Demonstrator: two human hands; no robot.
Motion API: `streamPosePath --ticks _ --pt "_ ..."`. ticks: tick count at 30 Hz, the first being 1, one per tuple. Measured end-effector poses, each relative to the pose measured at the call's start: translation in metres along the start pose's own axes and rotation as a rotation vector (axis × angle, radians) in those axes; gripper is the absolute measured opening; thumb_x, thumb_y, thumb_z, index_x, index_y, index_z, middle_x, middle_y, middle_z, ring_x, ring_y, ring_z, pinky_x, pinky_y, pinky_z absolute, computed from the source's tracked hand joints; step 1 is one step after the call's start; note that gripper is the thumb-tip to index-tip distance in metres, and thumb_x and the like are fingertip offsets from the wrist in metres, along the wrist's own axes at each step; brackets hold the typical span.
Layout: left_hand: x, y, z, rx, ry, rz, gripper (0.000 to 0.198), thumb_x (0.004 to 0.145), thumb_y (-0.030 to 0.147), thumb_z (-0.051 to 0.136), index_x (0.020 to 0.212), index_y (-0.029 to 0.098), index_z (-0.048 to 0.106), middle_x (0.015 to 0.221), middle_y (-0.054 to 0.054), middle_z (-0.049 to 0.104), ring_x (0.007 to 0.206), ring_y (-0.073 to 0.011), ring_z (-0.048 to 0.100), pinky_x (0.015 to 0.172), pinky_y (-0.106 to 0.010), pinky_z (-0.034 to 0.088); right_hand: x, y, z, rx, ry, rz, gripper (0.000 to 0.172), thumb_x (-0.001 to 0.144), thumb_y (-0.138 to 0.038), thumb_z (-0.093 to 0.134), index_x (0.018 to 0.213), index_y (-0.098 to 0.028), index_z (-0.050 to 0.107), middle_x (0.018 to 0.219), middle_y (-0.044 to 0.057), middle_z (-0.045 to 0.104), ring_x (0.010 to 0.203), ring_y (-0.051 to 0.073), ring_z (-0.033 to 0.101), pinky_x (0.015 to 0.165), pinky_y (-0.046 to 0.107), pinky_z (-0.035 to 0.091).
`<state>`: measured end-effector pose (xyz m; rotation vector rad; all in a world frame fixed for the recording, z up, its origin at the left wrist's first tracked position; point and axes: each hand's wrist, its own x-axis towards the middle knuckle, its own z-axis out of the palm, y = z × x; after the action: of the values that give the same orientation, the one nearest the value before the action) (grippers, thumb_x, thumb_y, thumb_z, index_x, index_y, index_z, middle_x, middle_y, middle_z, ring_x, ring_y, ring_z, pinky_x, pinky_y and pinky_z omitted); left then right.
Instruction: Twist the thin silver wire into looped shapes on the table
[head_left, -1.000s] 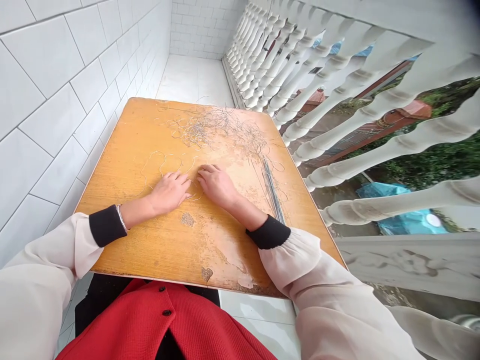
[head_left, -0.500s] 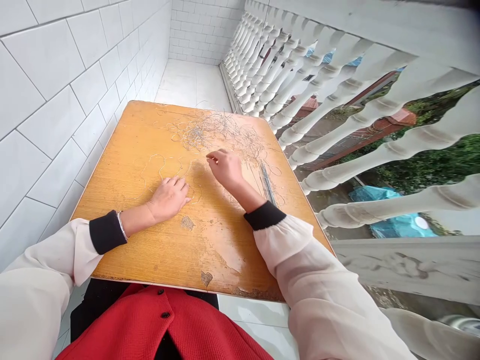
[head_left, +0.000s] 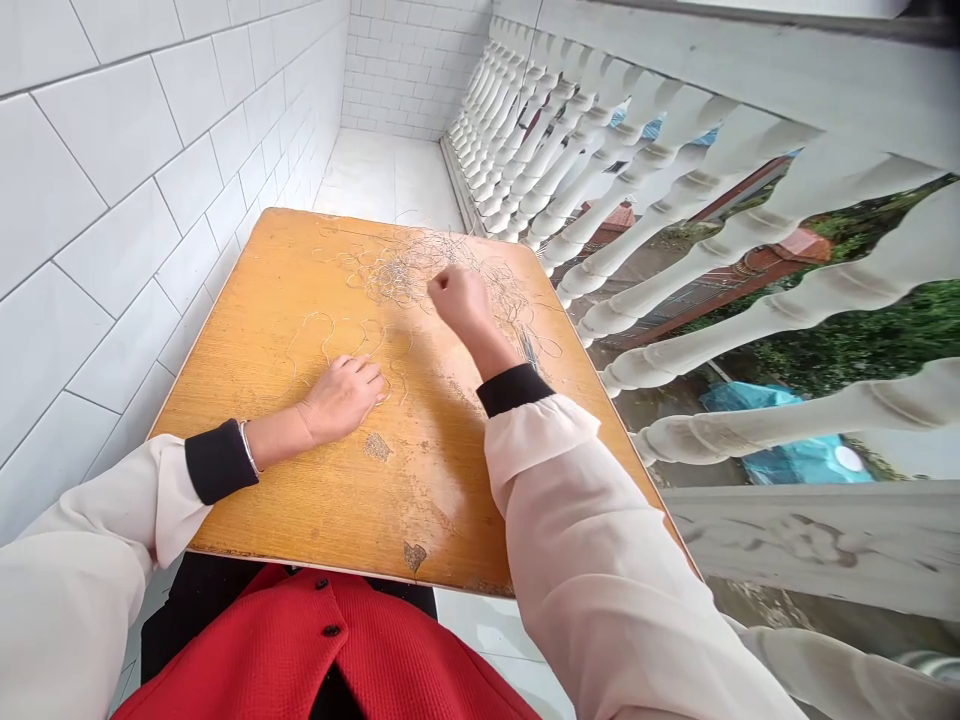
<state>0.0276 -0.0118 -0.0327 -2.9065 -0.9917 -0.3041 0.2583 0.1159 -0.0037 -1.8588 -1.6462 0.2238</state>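
Tiled balcony, worn wooden table [head_left: 315, 480], tangled wire [head_left: 409, 270]

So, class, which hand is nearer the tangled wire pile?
Right. The right hand is at the tangled wire pile; the left hand rests on the table, short of it, nearer the person.

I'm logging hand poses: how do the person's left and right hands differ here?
The left hand lies palm down on the orange wooden table, fingers on a looping strand of thin wire; the right hand is fisted. The left sits nearer the body; the right is at the tangled pile of thin silvery wire. Both wear black cuffs.
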Motion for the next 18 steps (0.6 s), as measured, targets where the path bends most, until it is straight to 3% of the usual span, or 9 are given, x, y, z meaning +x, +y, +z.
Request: streamPosePath --ticks 2,6,9,12,14,18 --pt "0.001 -0.002 0.001 0.000 0.018 0.011 0.024 0.102 0.024 0.049 0.108 0.013 0.069 0.119 -0.013 0.070 0.118 -0.0272 0.061 0.093 -0.039 0.043 0.009 0.003 -0.014 0.325 0.043 0.124 0.020 0.083 -0.016 0.058 0.064 -0.022 0.055 0.066 0.004 0.061 0.067 0.018 0.061 0.067 0.032 0.052" --pt "0.002 -0.002 0.001 -0.020 0.048 0.016 0.021 0.100 0.022 0.052 0.106 0.014 0.070 0.115 -0.014 0.072 0.116 -0.0265 0.062 0.094 -0.040 0.044 0.020 0.004 -0.027 0.818 0.067 0.183 0.021 0.088 -0.021 0.060 0.068 -0.022 0.054 0.073 0.001 0.065 0.063 0.010 0.060 0.066 0.024 0.054" --pt "0.002 -0.003 -0.003 -0.075 0.042 0.004 0.022 0.099 0.021 0.051 0.104 0.013 0.071 0.115 -0.014 0.072 0.116 -0.0269 0.063 0.095 -0.042 0.046 0.021 0.001 -0.025 0.823 0.016 0.260 0.026 0.087 -0.015 0.061 0.063 -0.020 0.053 0.069 0.000 0.064 0.057 0.007 0.057 0.061 0.021 0.052" --pt "0.005 -0.013 -0.010 -0.251 0.098 -0.052 0.021 0.098 0.022 0.052 0.104 0.015 0.071 0.111 -0.011 0.074 0.109 -0.0244 0.067 0.095 -0.042 0.049 0.012 -0.004 -0.028 0.782 0.043 0.277 0.027 0.086 -0.012 0.061 0.062 -0.020 0.053 0.067 -0.001 0.063 0.053 0.006 0.053 0.055 0.020 0.049" --pt "0.011 -0.026 -0.017 -0.451 0.203 -0.142 0.019 0.097 0.025 0.055 0.104 0.019 0.072 0.107 -0.008 0.075 0.102 -0.0216 0.069 0.093 -0.039 0.052 -0.004 -0.011 -0.036 0.780 0.030 0.215 0.026 0.087 -0.014 0.061 0.063 -0.020 0.054 0.065 -0.001 0.061 0.052 0.006 0.051 0.052 0.019 0.046" --pt "0.028 -0.045 -0.039 -0.869 0.447 -0.418 0.024 0.091 0.030 0.066 0.109 0.016 0.070 0.100 -0.008 0.076 0.092 -0.0173 0.071 0.086 -0.032 0.055 -0.063 -0.033 -0.055 0.638 -0.195 -0.012 0.021 0.084 -0.025 0.066 0.066 -0.020 0.057 0.058 -0.003 0.057 0.048 0.007 0.046 0.049 0.021 0.041"
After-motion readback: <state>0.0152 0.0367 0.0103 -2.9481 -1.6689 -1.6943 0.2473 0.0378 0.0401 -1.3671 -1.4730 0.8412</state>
